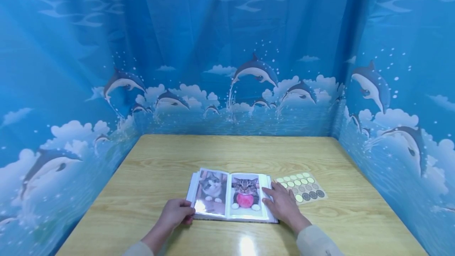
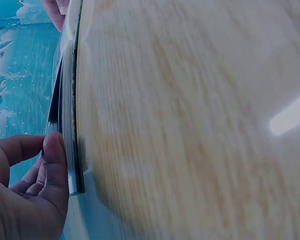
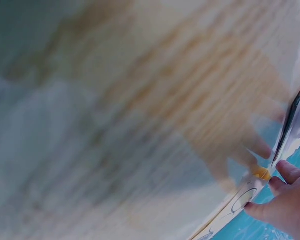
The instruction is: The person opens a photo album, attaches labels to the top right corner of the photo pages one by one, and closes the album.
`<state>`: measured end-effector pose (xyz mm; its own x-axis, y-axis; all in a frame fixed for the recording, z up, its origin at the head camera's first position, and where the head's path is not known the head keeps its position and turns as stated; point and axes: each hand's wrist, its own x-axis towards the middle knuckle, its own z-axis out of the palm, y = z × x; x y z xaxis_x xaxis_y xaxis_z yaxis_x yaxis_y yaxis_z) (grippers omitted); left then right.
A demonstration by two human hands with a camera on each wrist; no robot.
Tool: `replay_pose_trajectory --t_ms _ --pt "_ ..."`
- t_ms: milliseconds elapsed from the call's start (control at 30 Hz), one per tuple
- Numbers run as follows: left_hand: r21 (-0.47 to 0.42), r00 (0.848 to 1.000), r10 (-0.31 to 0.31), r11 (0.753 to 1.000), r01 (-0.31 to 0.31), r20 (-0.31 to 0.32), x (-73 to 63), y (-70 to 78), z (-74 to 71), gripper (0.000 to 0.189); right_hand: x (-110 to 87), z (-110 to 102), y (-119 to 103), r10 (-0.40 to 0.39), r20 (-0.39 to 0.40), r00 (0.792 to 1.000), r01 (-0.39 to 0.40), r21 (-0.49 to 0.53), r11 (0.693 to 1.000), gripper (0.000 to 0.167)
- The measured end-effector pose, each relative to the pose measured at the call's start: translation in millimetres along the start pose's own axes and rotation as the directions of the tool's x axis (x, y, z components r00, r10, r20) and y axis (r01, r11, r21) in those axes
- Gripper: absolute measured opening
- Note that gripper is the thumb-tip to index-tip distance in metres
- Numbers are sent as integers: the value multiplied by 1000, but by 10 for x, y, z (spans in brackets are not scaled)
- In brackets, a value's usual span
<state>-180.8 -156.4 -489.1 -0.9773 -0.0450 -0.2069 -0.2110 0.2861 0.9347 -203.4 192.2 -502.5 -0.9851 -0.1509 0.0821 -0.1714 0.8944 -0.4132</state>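
A photo album (image 1: 228, 204) lies spread on the wooden table, with a grey-and-white cat photo on its left page and a tabby cat with a pink round thing on its right. At the album's lower left edge my left hand (image 1: 176, 211) pinches a page; the left wrist view shows the thumb and index finger of that hand (image 2: 35, 185) at a slightly lifted leaf. My right hand (image 1: 284, 205) rests on the album's right edge, fingers fairly straight. Partly beneath it is a sheet of round stickers (image 1: 302, 185), cream and dark grey.
The wooden table (image 1: 170, 153) runs back to a blue curtain (image 1: 199, 31) printed with dolphins and clouds, which also hangs at both sides. A bright light reflection shows on the tabletop in front of the album.
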Motion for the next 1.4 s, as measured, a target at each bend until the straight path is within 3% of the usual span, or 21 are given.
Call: replay_pose_trajectory --t_ms 267,500,767,967,1200,1400 --pt "35 1000 13 999 -13 1 -24 -23 -31 19 -9 -25 -25 2 3 1000 -2 -14 1000 41" --pt "139 998 9 990 -1 -58 -11 -11 -64 34 0 -27 -26 -11 -4 1000 10 -53 999 41" --pt "223 989 107 971 -81 -106 51 130 -58 28 7 -10 -28 -47 -44 998 42 -107 993 48" --pt "238 983 164 961 -140 -82 99 322 75 23 -5 -6 -26 -74 -83 994 65 -105 992 47" --pt "260 981 191 949 -181 -16 127 544 333 23 -25 -47 -2 -83 -116 990 73 -87 994 42" --pt "299 958 281 910 -287 62 148 699 585 29 -29 -150 93 -31 -125 992 22 -71 997 43"
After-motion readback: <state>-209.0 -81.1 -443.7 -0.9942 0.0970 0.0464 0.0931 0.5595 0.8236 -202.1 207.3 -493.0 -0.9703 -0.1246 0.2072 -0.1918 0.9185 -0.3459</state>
